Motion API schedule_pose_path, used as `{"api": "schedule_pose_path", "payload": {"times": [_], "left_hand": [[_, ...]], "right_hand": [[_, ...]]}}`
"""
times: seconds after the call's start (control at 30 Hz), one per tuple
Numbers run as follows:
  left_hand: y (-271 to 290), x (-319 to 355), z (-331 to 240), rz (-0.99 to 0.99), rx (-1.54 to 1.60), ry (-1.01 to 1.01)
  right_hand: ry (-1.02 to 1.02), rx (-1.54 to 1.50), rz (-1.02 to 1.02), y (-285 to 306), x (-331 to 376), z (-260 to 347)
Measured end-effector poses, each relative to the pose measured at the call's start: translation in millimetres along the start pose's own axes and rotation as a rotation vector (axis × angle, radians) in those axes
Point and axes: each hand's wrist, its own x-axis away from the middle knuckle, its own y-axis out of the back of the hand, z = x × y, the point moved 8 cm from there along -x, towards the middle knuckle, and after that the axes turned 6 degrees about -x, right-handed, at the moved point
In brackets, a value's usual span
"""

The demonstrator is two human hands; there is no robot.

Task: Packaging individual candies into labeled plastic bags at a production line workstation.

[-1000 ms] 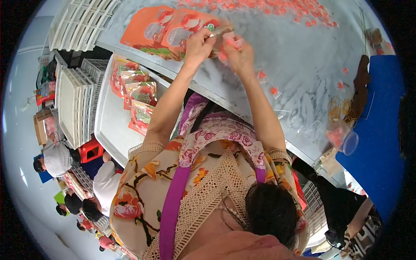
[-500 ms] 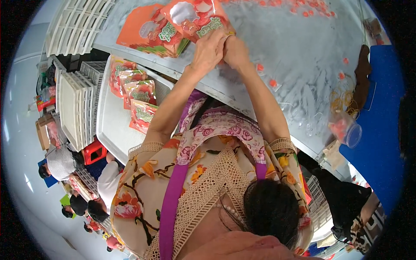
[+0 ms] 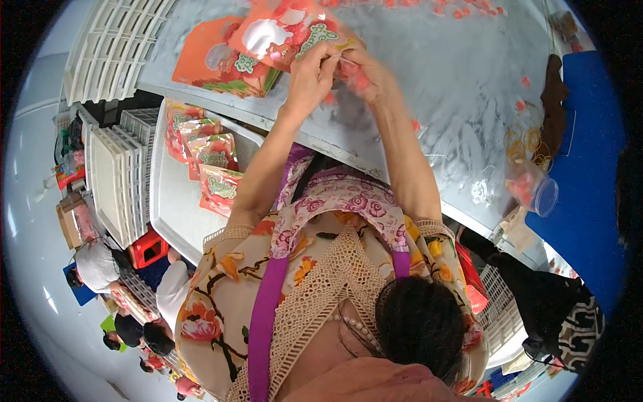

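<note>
My left hand (image 3: 309, 75) grips the edge of an orange-red printed pouch (image 3: 284, 33), lifted above the grey metal table (image 3: 435, 87). My right hand (image 3: 365, 70) is pressed close beside it, fingers pinched at the same pouch edge with small red pieces blurred under them. A stack of flat orange pouches (image 3: 214, 60) lies on the table just left of my hands. Both forearms reach up from the lower middle.
A white tray (image 3: 174, 214) at the left holds several filled red pouches (image 3: 204, 161). Stacked white crates (image 3: 114, 181) stand further left. Red pieces (image 3: 469, 8) are scattered at the table's far edge. Rubber bands (image 3: 526, 141) and a clear cup (image 3: 532, 191) lie at right by a blue surface.
The pouch came up off the stack and now sits higher between both hands. My hands drew together, then shifted slightly right along its edge.
</note>
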Motion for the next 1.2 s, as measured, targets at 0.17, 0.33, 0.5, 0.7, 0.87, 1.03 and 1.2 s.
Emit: {"api": "schedule_pose_path", "payload": {"times": [0.17, 0.33, 0.5, 0.7, 0.87, 1.03, 1.2], "left_hand": [[-10, 1, -19, -0.105, -0.061, -0.154], [-7, 1, -17, -0.268, -0.032, -0.075], [14, -9, 0, -0.440, -0.124, 0.091], [7, -16, -14, -0.204, 0.059, 0.071], [8, -22, -30, -0.151, -0.071, -0.014], [13, -38, -42, -0.131, -0.063, -0.021], [52, -51, -39, -0.132, -0.155, 0.134]], "right_hand": [[0.342, 0.941, -0.466, -21, 28, 25], [0.231, -0.184, -0.079, -34, 13, 1], [0.206, -0.250, 0.186, -43, 19, 1], [0.523, 0.408, -0.221, -48, 36, 30], [0.736, 1.270, -0.307, -85, 62, 59], [1.318, 1.607, -0.144, -123, 103, 70], [1.354, 1.434, -0.244, -114, 149, 93]]}}
